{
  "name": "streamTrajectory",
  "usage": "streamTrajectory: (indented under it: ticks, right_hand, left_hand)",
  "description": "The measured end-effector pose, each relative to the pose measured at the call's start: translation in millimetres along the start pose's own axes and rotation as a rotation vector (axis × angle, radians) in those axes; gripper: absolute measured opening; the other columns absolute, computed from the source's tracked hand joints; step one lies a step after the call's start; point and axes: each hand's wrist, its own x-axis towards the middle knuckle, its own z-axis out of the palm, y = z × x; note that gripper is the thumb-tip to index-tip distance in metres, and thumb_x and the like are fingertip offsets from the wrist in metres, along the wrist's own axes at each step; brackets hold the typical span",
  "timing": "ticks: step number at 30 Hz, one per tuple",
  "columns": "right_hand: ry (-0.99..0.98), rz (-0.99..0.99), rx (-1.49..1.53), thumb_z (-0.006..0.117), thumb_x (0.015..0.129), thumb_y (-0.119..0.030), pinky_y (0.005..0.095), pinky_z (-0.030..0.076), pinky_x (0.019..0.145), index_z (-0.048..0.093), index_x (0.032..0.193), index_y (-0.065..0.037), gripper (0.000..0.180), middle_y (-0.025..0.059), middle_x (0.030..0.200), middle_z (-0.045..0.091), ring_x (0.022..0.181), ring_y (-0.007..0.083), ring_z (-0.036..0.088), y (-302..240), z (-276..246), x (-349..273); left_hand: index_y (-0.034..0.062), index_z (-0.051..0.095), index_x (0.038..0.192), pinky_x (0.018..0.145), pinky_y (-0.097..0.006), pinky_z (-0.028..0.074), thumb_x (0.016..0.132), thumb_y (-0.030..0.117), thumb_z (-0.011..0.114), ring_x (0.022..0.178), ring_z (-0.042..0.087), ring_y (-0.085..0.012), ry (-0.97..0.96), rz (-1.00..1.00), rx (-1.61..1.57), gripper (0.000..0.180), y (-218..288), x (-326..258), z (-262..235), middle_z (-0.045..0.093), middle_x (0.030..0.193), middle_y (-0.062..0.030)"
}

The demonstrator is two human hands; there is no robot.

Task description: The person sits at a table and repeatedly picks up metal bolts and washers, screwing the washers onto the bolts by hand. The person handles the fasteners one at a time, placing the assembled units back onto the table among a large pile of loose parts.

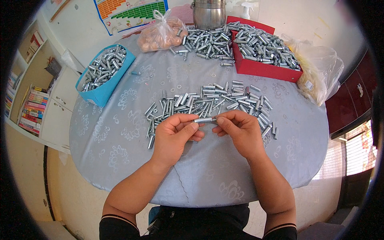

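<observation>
left hand [173, 134] and right hand [237, 130] both pinch one small silver metal sleeve bolt [204, 119] above desk [120, 140] near edge | grips clenched on it | heap of silver bolts [216, 100] at desk centre | judgement: keep bolt level, turn ends with fingertips only

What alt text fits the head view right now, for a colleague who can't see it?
Left hand and right hand together hold one small metal sleeve above a grey tablecloth strewn with loose sleeves. A blue box and a red box behind hold more.
</observation>
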Motion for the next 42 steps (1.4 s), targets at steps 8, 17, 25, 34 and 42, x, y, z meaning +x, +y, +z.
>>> streamTrajectory:
  ticks: [8, 17, 25, 34, 42]
  right_hand:
    - [-0.048, 0.031, 0.097, 0.065, 0.091, -0.008, 0.0252, 0.053, 0.065, 0.066, 0.101, 0.003, 0.015, 0.0066, 0.087, 0.068, 0.076, 0.0137, 0.067, -1.1, 0.1, 0.8]
    - [-0.101, -0.416, -0.764, 0.069, 0.082, -0.016, 0.0355, 0.052, 0.069, 0.069, 0.096, -0.006, 0.017, 0.0106, 0.088, 0.067, 0.078, 0.0272, 0.065, 15.2, -2.3, 8.1]
    - [-0.158, -0.563, -0.994, 0.068, 0.078, -0.018, 0.0421, 0.050, 0.069, 0.070, 0.087, -0.009, 0.012, 0.0094, 0.081, 0.058, 0.079, 0.0299, 0.061, 23.9, 14.5, 9.5]
    - [-0.170, -0.547, -1.006, 0.064, 0.080, -0.015, 0.0422, 0.050, 0.070, 0.068, 0.083, -0.009, 0.008, 0.0101, 0.083, 0.057, 0.078, 0.0307, 0.061, 25.7, 19.4, 8.5]
    - [-0.203, -0.510, -0.944, 0.065, 0.080, -0.014, 0.0412, 0.050, 0.071, 0.067, 0.088, -0.008, 0.010, 0.0106, 0.085, 0.059, 0.080, 0.0305, 0.061, 24.6, 18.8, 9.0]
  left_hand:
    - [-0.0030, 0.061, 0.112, 0.070, -0.028, 0.059, 0.092, 0.002, 0.058, 0.080, 0.069, -0.0167, -0.054, -0.042, 0.012, 0.021, 2.2, -1.1, -0.3, 0.069, 0.101, -0.0139]
    - [-0.0018, 0.061, 0.110, 0.067, -0.030, 0.059, 0.092, 0.004, 0.057, 0.076, 0.069, -0.0174, 0.105, 0.002, -0.072, 0.020, 5.1, 5.8, -9.4, 0.069, 0.099, -0.0160]
    - [-0.0026, 0.061, 0.110, 0.067, -0.030, 0.059, 0.092, 0.003, 0.057, 0.075, 0.069, -0.0172, 0.139, 0.044, -0.111, 0.019, 8.2, 7.8, -15.6, 0.069, 0.098, -0.0170]
    - [-0.0031, 0.062, 0.110, 0.069, -0.029, 0.058, 0.090, 0.003, 0.060, 0.076, 0.069, -0.0165, 0.101, 0.013, -0.087, 0.021, 5.9, 7.4, -12.5, 0.070, 0.098, -0.0156]
    - [-0.0026, 0.062, 0.110, 0.067, -0.029, 0.059, 0.091, 0.003, 0.059, 0.075, 0.068, -0.0166, 0.103, 0.006, -0.061, 0.020, 3.9, 7.0, -11.4, 0.070, 0.098, -0.0158]
